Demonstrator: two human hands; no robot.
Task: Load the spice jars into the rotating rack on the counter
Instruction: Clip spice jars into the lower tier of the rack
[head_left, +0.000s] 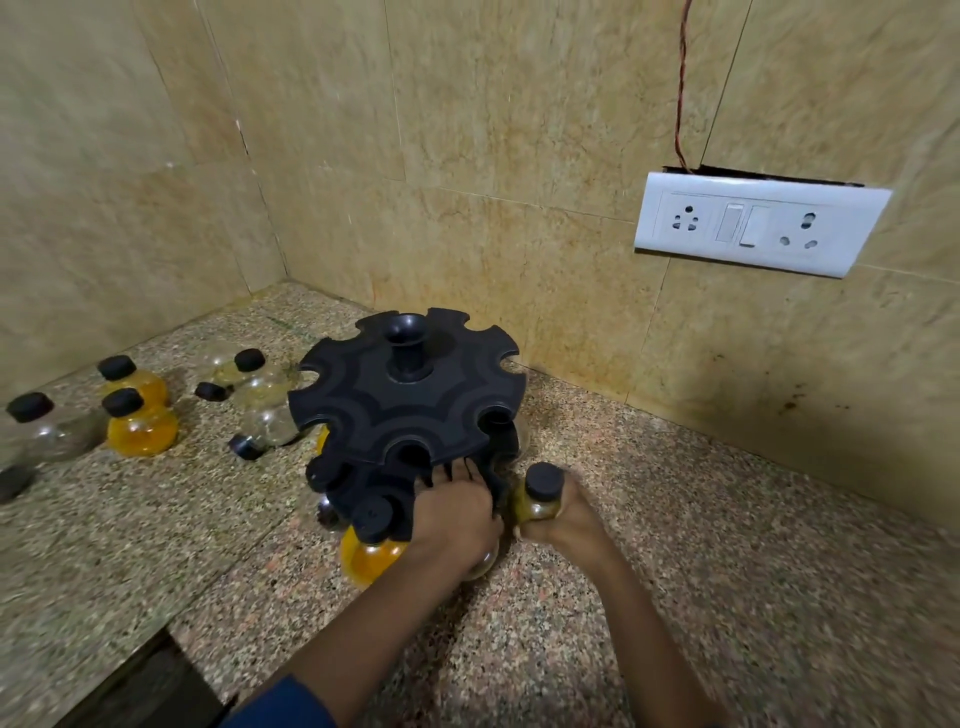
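A black two-tier rotating rack (410, 400) stands on the granite counter near the wall corner. Its top disc has open notches around the rim. My left hand (454, 512) rests on the lower tier at the front, fingers on its edge. In the lower tier hang a yellow-filled jar (371, 551) with a black cap and a dark-filled jar (327, 512). My right hand (563, 519) grips a black-capped spice jar (537, 499) just right of the rack's lower tier. Several loose jars lie and stand to the left, among them two orange-filled ones (140, 423).
The tiled walls meet in a corner behind the rack. A white socket and switch plate (758, 223) is on the right wall with a red wire above it. The counter (727, 545) has a dark gap at the bottom left edge (150, 691).
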